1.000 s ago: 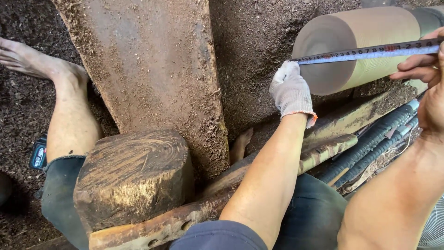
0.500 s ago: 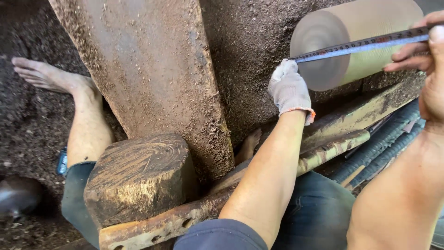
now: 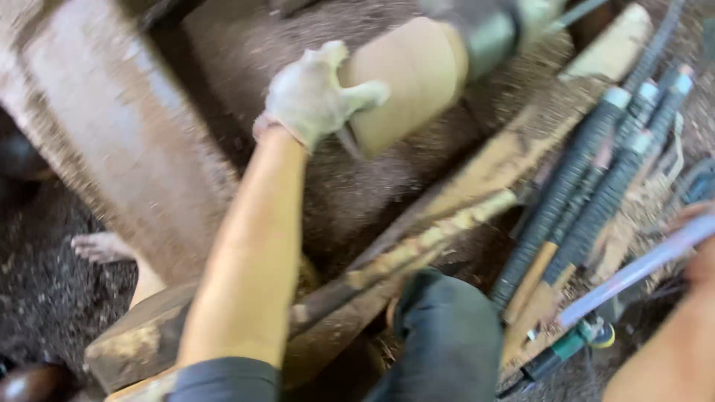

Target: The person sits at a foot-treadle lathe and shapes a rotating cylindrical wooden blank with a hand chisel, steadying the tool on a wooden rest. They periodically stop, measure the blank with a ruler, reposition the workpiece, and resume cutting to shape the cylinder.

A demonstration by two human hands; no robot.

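Head view, blurred by motion: the gloved left hand (image 3: pixel 316 93) rests against the flat end of a pale turned wooden cylinder (image 3: pixel 406 78), its fingers (image 3: pixel 365 93) spread open and the thumb laid on the end face, gripping nothing. The cylinder lies tilted above the sawdust-covered floor (image 3: pixel 350 193), near a broad rough plank (image 3: pixel 126 149) on its left. At the right edge the right hand (image 3: pixel 700 257) is only partly in frame beside a pale tape blade (image 3: pixel 640 272), its grasp not discernible; dark ribbed tool handles (image 3: pixel 596 179) lie between it and the cylinder.
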